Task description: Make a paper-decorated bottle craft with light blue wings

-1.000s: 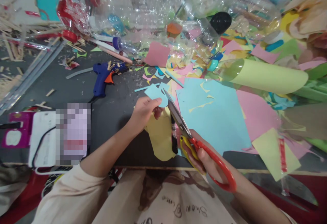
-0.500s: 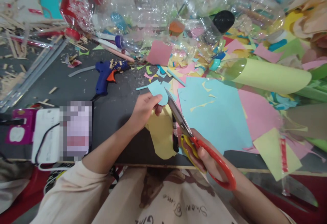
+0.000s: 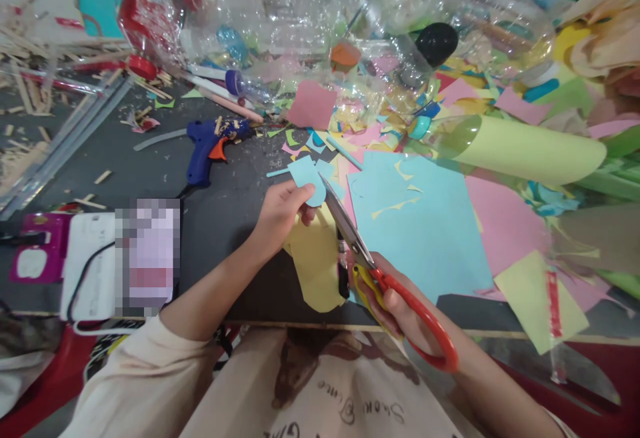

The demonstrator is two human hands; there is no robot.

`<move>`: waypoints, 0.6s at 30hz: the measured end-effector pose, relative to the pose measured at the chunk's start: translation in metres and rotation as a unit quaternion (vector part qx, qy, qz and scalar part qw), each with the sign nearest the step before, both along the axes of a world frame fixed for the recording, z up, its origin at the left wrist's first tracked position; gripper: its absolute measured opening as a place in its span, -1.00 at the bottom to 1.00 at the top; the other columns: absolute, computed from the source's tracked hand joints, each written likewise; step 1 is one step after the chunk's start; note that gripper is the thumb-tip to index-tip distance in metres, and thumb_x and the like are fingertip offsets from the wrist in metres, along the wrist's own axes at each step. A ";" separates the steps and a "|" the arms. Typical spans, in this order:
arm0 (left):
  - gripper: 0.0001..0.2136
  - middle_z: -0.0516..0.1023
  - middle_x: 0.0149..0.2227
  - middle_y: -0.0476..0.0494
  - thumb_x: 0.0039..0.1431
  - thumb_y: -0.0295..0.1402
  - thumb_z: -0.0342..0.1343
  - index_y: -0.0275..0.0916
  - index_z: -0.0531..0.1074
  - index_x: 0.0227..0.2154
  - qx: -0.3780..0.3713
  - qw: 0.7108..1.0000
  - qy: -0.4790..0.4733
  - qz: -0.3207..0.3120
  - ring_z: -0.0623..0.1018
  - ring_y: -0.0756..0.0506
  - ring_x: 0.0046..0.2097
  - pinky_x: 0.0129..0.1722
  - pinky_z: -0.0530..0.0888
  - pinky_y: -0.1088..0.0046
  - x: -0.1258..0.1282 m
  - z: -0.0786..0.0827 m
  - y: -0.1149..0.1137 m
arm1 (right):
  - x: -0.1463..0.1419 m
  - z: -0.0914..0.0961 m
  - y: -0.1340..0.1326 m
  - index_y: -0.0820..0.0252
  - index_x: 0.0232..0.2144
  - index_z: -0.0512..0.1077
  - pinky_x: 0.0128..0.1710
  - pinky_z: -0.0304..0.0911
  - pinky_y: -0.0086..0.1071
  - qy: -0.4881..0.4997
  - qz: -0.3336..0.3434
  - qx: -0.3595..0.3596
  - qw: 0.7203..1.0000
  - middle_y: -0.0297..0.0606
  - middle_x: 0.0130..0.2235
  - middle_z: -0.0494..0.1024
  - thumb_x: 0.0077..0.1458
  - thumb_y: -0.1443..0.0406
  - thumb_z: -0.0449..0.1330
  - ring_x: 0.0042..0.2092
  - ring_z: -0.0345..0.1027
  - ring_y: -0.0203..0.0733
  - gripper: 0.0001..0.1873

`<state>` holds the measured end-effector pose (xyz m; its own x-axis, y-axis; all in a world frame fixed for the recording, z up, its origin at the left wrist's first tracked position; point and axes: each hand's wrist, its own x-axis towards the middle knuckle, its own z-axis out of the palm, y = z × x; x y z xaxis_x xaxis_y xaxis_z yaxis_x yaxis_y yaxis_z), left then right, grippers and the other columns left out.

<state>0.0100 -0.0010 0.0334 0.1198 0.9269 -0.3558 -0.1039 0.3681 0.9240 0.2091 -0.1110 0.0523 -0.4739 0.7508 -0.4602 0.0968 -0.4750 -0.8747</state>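
Observation:
Between thumb and fingers, my left hand pinches a small light-blue piece of paper with a rounded lower edge. My right hand grips a pair of scissors by its red and yellow handles. The blades look nearly closed, and their tips lie against the right edge of the blue piece. Below the hands is a yellow paper sheet, with a black-handled tool beside it, partly hidden by the scissors. A large light-blue sheet lies to the right of the blades.
A blue hot glue gun lies left of my hands, near a phone with a blurred screen. Clear plastic bottles crowd the back. Paper scraps and a rolled green sheet cover the right; wooden sticks litter the left.
The scissors and my right hand have shifted slightly left. The blue piece has turned a little in my left hand, which has barely moved.

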 end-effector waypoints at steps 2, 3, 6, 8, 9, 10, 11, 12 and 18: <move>-0.76 0.30 -0.73 0.06 -0.01 -0.28 0.11 -0.24 0.31 -0.70 0.001 1.000 0.005 0.001 0.31 0.09 -0.64 -0.63 0.27 0.57 0.000 0.000 0.000 | 0.000 0.000 -0.001 0.12 -0.03 0.33 -0.54 0.10 -0.40 0.003 -0.003 -0.004 1.000 -0.31 -0.37 0.24 0.11 -0.29 -0.05 -0.42 0.12 -0.27 -0.29; -0.76 0.30 -0.73 0.06 -0.01 -0.28 0.11 -0.24 0.30 -0.70 0.002 1.000 0.006 0.002 0.31 0.09 -0.64 -0.63 0.27 0.57 0.000 0.001 0.000 | 0.000 -0.001 -0.001 0.12 -0.02 0.33 -0.53 0.11 -0.39 0.003 -0.004 -0.005 1.000 -0.31 -0.37 0.25 0.10 -0.29 -0.05 -0.42 0.12 -0.27 -0.28; -0.75 0.31 -0.72 0.05 -0.01 -0.29 0.11 -0.24 0.30 -0.70 0.005 1.000 0.007 0.004 0.31 0.09 -0.63 -0.63 0.27 0.57 0.001 0.001 0.000 | 0.000 -0.003 -0.002 0.11 -0.02 0.34 -0.52 0.13 -0.39 0.003 -0.008 -0.007 1.000 -0.30 -0.37 0.26 0.09 -0.30 -0.03 -0.41 0.13 -0.26 -0.28; -0.75 0.31 -0.72 0.05 0.00 -0.29 0.11 -0.23 0.30 -0.70 0.007 1.000 0.011 0.004 0.32 0.09 -0.63 -0.62 0.26 0.57 0.000 0.001 -0.001 | 0.000 -0.005 -0.003 0.11 -0.02 0.34 -0.52 0.14 -0.38 0.005 -0.013 -0.009 1.000 -0.30 -0.38 0.26 0.08 -0.30 -0.02 -0.41 0.14 -0.25 -0.27; -0.75 0.31 -0.72 0.05 0.00 -0.29 0.11 -0.23 0.30 -0.70 0.008 1.000 0.012 0.002 0.32 0.09 -0.63 -0.62 0.26 0.56 0.000 0.001 -0.001 | -0.001 -0.006 -0.003 0.11 -0.02 0.35 -0.52 0.14 -0.38 0.007 -0.016 -0.009 1.000 -0.30 -0.39 0.26 0.07 -0.31 -0.01 -0.42 0.15 -0.25 -0.26; -0.74 0.32 -0.72 0.05 0.00 -0.28 0.11 -0.23 0.30 -0.71 0.010 1.000 0.014 0.000 0.32 0.09 -0.63 -0.62 0.26 0.56 0.000 0.000 -0.001 | -0.002 -0.006 -0.003 0.11 -0.02 0.35 -0.52 0.14 -0.37 0.008 -0.020 -0.009 1.000 -0.30 -0.39 0.27 0.05 -0.32 0.00 -0.42 0.15 -0.25 -0.26; -0.74 0.32 -0.72 0.04 0.01 -0.28 0.11 -0.23 0.30 -0.71 0.011 1.000 0.014 -0.001 0.32 0.09 -0.63 -0.62 0.26 0.56 0.000 0.000 -0.001 | -0.003 -0.006 -0.003 0.10 -0.02 0.35 -0.52 0.15 -0.37 0.008 -0.023 -0.011 1.000 -0.30 -0.39 0.27 0.04 -0.32 0.00 -0.42 0.16 -0.25 -0.25; -0.74 0.32 -0.72 0.04 0.01 -0.27 0.11 -0.24 0.30 -0.70 0.013 1.000 0.012 -0.002 0.32 0.09 -0.63 -0.61 0.27 0.56 0.000 0.000 -0.001 | -0.004 -0.005 -0.002 0.10 -0.02 0.35 -0.52 0.14 -0.38 0.007 -0.027 -0.014 1.000 -0.31 -0.40 0.28 0.04 -0.32 0.01 -0.43 0.16 -0.25 -0.25; -0.74 0.33 -0.72 0.06 0.00 -0.25 0.13 -0.24 0.31 -0.68 0.017 1.000 0.000 -0.008 0.32 0.10 -0.64 -0.59 0.28 0.56 0.001 0.000 -0.002 | -0.007 -0.003 -0.002 0.11 0.01 0.35 -0.55 0.13 -0.40 0.006 -0.034 -0.012 0.999 -0.35 -0.43 0.28 0.08 -0.30 0.00 -0.48 0.14 -0.29 -0.26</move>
<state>0.0106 -0.0034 0.0336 0.1350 0.9364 -0.3240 -0.0978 0.3380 0.9361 0.2023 -0.1128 0.0496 -0.4279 0.7699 -0.4734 0.0528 -0.5016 -0.8635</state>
